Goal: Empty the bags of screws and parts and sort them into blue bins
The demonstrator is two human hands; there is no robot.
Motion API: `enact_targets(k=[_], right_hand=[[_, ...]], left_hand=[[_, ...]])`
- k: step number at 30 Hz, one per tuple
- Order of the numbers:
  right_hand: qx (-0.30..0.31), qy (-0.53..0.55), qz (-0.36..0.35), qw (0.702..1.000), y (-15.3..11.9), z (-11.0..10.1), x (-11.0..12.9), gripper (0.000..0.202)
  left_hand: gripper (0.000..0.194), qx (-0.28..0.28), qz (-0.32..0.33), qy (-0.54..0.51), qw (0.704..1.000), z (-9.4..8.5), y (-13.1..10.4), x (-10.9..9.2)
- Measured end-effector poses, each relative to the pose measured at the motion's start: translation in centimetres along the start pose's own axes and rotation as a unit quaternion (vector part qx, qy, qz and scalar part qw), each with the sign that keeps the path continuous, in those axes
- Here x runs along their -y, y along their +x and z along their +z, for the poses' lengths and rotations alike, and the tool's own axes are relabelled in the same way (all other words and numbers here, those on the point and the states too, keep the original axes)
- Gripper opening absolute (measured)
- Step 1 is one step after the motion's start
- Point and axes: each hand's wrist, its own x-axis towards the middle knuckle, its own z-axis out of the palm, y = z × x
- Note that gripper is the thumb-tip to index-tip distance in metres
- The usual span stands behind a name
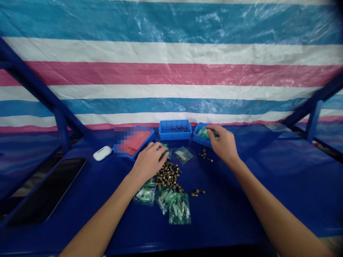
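My left hand [151, 160] is at the upper left of a pile of brass-coloured screws [168, 175], its curled fingers on a small green-edged bag [165, 152]. My right hand [223, 142] reaches into the right blue bin [199, 138], thumb and fingers close together at green-tinted bags [204, 132]; what they grip is hidden. Between the hands lies a clear bag of pale pins [183, 155]. Several more such bags [180, 208] lie in front of the pile. Loose screws [197, 193] rest to the right of it.
A middle blue bin [175, 135] holds a few screws. The left blue bin [150, 138] holds red sheets [138, 141]. A white earbud case [102, 153] and a black phone [48, 191] lie at the left. Striped sheeting hangs behind the blue table [219, 221].
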Motion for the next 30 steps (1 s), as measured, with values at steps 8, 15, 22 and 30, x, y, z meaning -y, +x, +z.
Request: enact_targets(k=[8,15,22,30], right_hand=[[0.072,-0.044,-0.095,0.992,-0.4,0.5,0.0,0.035],[0.133,-0.101,-0.122,0.978,-0.8,0.9,0.2,0.043],[0.104,-0.1,-0.139,0.98,-0.8,0.6,0.5,0.044],[0.137,-0.156,-0.155,0.966,-2.8,1.3,3.9,0.038]], left_hand=[[0.026,0.008,0.001,-0.003,1.0,-0.1,0.0,0.0],[0.028,0.011,0.004,-0.002,1.0,0.0,-0.1,0.1],[0.028,0.021,-0.003,-0.001,1.0,0.0,0.0,0.1],[0.026,0.015,0.002,0.001,1.0,0.0,0.0,0.0]])
